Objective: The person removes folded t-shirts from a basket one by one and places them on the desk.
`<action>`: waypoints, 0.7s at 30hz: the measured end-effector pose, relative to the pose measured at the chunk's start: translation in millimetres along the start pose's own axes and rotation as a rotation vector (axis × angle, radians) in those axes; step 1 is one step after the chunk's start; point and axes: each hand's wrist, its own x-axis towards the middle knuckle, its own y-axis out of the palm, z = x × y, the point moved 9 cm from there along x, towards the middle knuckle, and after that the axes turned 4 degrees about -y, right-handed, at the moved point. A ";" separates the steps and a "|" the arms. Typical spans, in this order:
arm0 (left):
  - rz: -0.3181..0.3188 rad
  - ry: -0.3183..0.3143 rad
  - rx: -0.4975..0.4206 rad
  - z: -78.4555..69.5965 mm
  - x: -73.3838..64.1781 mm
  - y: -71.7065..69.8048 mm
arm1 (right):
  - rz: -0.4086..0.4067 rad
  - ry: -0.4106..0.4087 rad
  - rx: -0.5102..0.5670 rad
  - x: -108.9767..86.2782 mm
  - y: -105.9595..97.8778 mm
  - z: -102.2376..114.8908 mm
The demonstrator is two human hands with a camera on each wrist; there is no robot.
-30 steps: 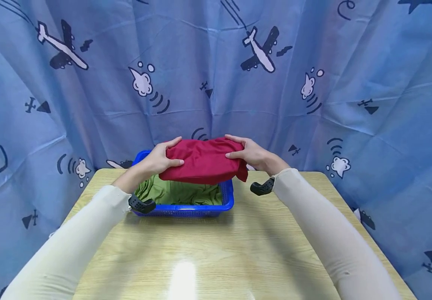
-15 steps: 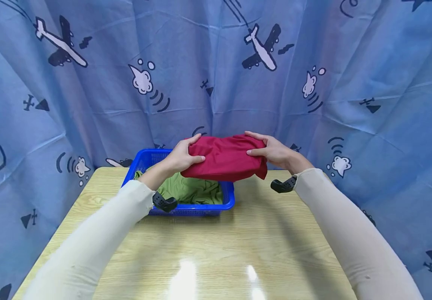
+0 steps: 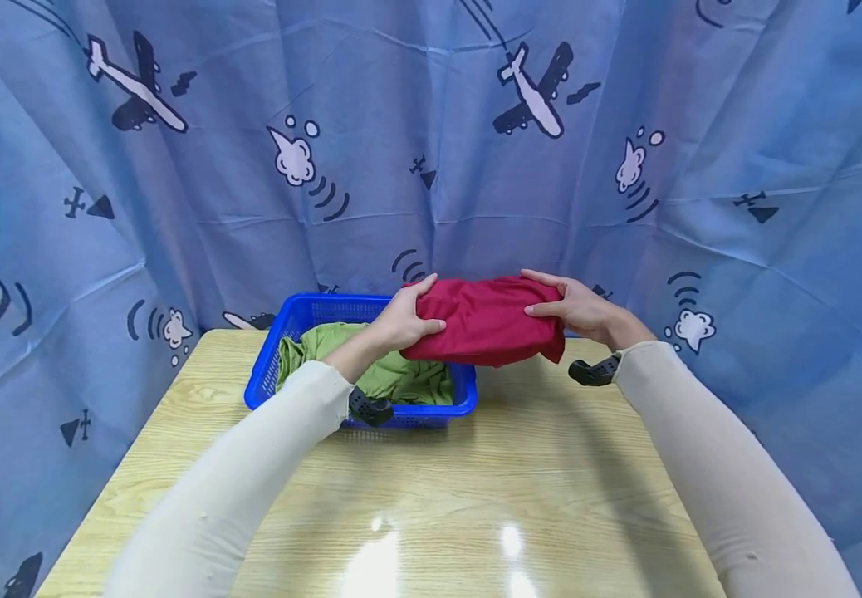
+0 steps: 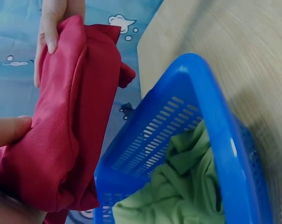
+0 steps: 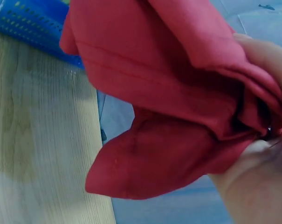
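A folded red cloth (image 3: pixel 485 322), perhaps a garment, is held up level between both hands. My left hand (image 3: pixel 404 321) grips its left end, thumb on the near face. At the opposite end my right hand (image 3: pixel 577 309) pinches it between thumb and fingers, and a loose corner hangs beneath. In the right wrist view the red cloth (image 5: pixel 150 93) shows layered folds and a drooping flap. Below and left of it stands a blue plastic basket (image 3: pixel 265 365) with crumpled green cloth (image 3: pixel 408 380) inside. The left forearm crosses over the basket and hides part of it.
The basket stands toward the back of a light wooden table (image 3: pixel 431 490). A blue curtain (image 3: pixel 371 158) with airplane prints hangs behind and at both sides. Bare wood lies in front of the basket and to its right.
Both hands have carried the red cloth to the right, from above the basket to partly past its right edge. More of the basket and the green cloth now shows.
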 end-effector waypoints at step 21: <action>0.010 -0.037 0.063 -10.1 23.6 56.6 | -0.082 0.060 -0.222 -12.0 -47.5 -21.2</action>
